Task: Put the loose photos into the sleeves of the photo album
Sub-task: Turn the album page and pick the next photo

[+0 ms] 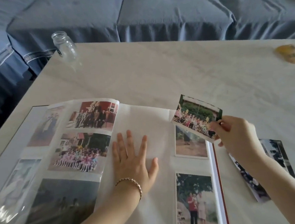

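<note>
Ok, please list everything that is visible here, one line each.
table: one, white, centre.
photo album: one, white pages, open on table.
held photo: one, colourful, above album's right page.
loose photos: at least two, dark, right of album.
jar: one, clear glass, table's far left corner.
yellow object: one, blurred, table's right edge.
sofa: one, blue, behind table.
bracelet: one, gold, left wrist.
left hand: flat on blank page.
right hand: pinches held photo.

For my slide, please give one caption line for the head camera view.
Left hand flat on the open photo album; right hand pinches a group photo over its right page.
</note>
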Demonstrator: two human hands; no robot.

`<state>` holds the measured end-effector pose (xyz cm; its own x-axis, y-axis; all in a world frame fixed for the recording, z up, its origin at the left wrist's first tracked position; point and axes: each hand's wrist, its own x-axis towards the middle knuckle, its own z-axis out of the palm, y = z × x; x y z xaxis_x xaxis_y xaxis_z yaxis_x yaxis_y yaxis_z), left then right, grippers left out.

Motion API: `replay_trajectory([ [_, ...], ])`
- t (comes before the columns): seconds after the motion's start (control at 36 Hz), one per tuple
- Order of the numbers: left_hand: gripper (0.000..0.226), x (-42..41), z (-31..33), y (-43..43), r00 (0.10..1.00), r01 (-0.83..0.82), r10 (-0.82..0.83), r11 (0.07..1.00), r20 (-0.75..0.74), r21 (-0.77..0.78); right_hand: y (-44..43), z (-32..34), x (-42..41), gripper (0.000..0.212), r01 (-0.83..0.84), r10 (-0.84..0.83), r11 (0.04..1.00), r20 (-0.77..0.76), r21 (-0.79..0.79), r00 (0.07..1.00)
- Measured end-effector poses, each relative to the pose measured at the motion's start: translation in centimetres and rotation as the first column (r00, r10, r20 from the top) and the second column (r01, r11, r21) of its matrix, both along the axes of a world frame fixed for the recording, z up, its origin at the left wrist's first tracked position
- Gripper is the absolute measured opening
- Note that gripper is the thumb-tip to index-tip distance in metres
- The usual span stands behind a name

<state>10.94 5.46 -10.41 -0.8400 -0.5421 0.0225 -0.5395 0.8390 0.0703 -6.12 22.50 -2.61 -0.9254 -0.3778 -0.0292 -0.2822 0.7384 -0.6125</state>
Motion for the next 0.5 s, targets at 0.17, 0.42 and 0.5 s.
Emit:
replay_trajectory([
  [0.17, 0.071, 0.0, 0.0, 0.2, 0.999, -0.043, 0.043, 0.999, 0.002, 0.008, -1.2, -0.1, 0.7, 0.027, -0.14, 0.135, 0.988, 0.073, 0.07, 0.988],
  [0.42, 0.069, 0.1, -0.2, 0.0, 0.998, -0.044, 0.044, 0.999, -0.035, -0.001, -1.2, 0.4, 0.5, 0.025, -0.049, 0.048, 0.999, 0.066, 0.004, 0.997],
  [0.5, 0.069, 0.1, -0.3, 0.0, 0.998, -0.037, 0.037, 0.999, -0.055, -0.007, -0.6, 1.1, 0.5, 0.03, -0.025, 0.025, 1.0, -0.052, 0.001, 0.998],
])
